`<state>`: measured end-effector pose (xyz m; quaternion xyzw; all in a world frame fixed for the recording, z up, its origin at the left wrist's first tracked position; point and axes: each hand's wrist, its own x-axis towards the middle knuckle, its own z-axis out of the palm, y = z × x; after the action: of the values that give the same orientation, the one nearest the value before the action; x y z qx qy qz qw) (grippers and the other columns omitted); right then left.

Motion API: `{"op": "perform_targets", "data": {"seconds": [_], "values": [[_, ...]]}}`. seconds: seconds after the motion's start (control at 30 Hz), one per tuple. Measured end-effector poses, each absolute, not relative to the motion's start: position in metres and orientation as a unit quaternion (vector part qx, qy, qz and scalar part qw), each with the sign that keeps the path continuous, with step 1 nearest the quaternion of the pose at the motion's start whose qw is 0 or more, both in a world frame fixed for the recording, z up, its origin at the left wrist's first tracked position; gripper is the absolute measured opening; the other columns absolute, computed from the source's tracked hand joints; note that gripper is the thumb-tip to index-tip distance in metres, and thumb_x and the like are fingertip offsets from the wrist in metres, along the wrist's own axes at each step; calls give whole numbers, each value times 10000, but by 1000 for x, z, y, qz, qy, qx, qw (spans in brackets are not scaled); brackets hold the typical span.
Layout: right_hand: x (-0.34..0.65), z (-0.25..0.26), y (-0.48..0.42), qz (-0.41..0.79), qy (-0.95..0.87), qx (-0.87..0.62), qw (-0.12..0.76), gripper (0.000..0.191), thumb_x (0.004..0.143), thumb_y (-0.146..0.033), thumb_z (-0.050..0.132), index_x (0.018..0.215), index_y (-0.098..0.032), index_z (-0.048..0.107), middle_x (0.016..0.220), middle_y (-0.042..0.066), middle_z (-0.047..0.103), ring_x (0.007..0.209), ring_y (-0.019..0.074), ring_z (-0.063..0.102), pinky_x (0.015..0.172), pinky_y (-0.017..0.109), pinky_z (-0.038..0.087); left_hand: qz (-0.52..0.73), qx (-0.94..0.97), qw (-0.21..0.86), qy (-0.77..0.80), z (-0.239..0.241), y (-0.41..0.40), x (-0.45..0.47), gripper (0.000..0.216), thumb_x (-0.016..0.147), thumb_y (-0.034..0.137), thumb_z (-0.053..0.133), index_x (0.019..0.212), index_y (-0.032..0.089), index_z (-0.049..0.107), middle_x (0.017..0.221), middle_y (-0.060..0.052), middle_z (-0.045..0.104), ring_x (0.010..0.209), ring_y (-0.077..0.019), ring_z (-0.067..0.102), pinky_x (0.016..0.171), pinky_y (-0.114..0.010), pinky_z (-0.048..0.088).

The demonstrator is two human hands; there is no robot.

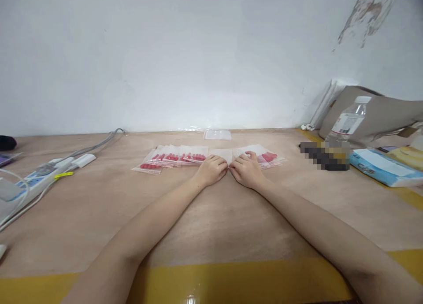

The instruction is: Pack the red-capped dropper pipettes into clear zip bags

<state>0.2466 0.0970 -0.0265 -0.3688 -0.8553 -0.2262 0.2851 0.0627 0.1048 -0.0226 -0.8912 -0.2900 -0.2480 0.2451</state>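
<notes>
My left hand [212, 168] and my right hand [247, 168] meet at the middle of the table, fingertips nearly touching. Their curled fingers pinch the near edge of a small clear plastic bag [222, 154], which looks pale and flat. Just left of my left hand, several bags with red elongated pieces [172, 157] lie in an overlapping row. More bags with red pieces [269, 157] lie beside and partly behind my right hand. Farther back, close to the wall, rests a flat stack of clear bags [217, 135].
A power strip [42, 176] with cables lies at the left. On the right are a blurred-out dark object [325, 155], a blue tissue pack [385, 167], a water bottle [350, 121] and a grey bag [380, 114]. The white wall [165, 61] bounds the table's back.
</notes>
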Motion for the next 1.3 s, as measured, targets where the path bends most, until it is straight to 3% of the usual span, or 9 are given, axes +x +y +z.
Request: {"op": "perform_targets", "data": {"seconds": [0.43, 0.57, 1.03, 1.17, 1.23, 1.3], "values": [[248, -23, 91, -250, -852, -356, 291, 225, 851, -189, 415, 725, -174, 601, 716, 19, 633, 761, 150, 484, 918, 411, 162, -247, -890, 319, -213, -16, 107, 65, 248, 886, 157, 396, 706, 154, 566, 717, -29, 612, 732, -154, 544, 721, -303, 395], [255, -23, 90, -253, -848, -359, 296, 234, 858, -189, 407, 737, -185, 607, 726, 11, 640, 777, 150, 488, 912, 403, 163, -264, -885, 318, -216, -18, 105, 57, 228, 899, 163, 386, 771, 161, 574, 749, -32, 617, 738, -147, 551, 743, -304, 402], [269, -19, 96, -249, -839, -384, 293, 242, 858, -195, 403, 735, -191, 612, 707, 8, 651, 784, 159, 518, 930, 423, 164, -268, -859, 338, -276, -18, 105, 30, 281, 908, 180, 395, 670, 150, 541, 604, -35, 546, 595, -154, 533, 643, -301, 417], [271, -20, 97, -218, -837, -402, 300, 242, 857, -217, 404, 751, -203, 621, 751, 17, 662, 816, 172, 533, 949, 440, 157, -276, -861, 312, -290, -17, 105, 35, 203, 899, 140, 369, 840, 168, 561, 763, -51, 597, 655, -160, 567, 642, -291, 427], [273, -19, 97, -190, -835, -419, 302, 213, 852, -278, 427, 817, -216, 627, 836, 27, 667, 869, 186, 537, 963, 449, 154, -308, -862, 236, -326, -15, 105, 41, 175, 901, 145, 362, 958, 173, 526, 932, -72, 598, 742, -163, 588, 653, -276, 439], [276, -18, 97, -159, -828, -447, 297, 269, 817, -400, 476, 976, -225, 606, 978, 54, 647, 954, 217, 524, 968, 463, 167, -337, -862, 139, -354, -12, 107, 47, 166, 913, 172, 358, 1034, 170, 471, 978, -77, 589, 809, -162, 593, 679, -260, 449]]}}
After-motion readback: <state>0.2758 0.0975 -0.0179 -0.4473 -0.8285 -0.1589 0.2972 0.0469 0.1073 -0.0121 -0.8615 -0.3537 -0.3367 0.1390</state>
